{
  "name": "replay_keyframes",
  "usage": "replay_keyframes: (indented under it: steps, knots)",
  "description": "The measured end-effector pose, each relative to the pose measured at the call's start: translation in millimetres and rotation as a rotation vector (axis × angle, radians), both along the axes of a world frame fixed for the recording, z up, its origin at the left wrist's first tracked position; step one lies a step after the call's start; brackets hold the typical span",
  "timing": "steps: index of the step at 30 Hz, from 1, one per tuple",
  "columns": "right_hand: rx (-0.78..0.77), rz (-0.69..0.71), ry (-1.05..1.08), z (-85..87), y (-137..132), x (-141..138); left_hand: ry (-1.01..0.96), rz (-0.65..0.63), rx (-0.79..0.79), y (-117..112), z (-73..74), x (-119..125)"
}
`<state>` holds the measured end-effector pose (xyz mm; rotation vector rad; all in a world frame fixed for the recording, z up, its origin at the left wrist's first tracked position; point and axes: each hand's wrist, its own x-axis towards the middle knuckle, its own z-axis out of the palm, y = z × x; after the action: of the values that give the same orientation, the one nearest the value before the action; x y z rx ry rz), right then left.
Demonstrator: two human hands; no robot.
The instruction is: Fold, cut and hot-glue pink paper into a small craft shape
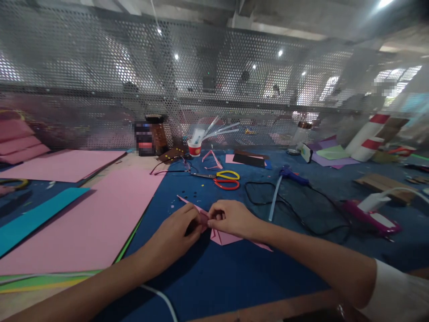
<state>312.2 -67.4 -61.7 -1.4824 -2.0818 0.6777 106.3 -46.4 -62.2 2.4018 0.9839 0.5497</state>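
Both my hands meet over a creased piece of pink paper (224,237) above the blue table surface. My left hand (182,226) pinches its left part with thumb and fingers. Right beside it, my right hand (231,217) has its fingers curled and presses on the same paper. A thin pink point sticks out at the upper left, and folded flaps show below my right hand. My fingers hide the middle of the paper. Just beyond lie scissors (227,180) with one yellow and one red handle, and a small folded pink strip (212,160).
Large pink sheets (110,214) and a teal strip (43,214) lie to the left. At the right are a blue glue gun (293,175) with its black cord and a magenta power strip (372,219). A paper cup (194,147) stands before the perforated metal screen (214,85).
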Motion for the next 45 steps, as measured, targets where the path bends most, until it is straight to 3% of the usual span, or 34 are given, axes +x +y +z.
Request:
replay_keyframes:
  steps: [7,17,22,45]
  knots:
    - [-0.002,0.008,0.022,-0.7,0.3,0.8,-0.054,-0.077,-0.056,1.9,4.8,-8.5]
    - [0.011,0.006,0.007,1.4,-0.6,1.0,0.106,-0.281,0.324,5.1,4.6,-18.3]
    - [0.002,0.007,0.0,2.5,-0.7,0.7,0.075,-0.342,0.444,7.6,1.7,-21.5]
    - [-0.035,0.004,0.011,3.4,-0.6,1.5,0.15,-0.374,0.513,6.3,2.5,-23.8]
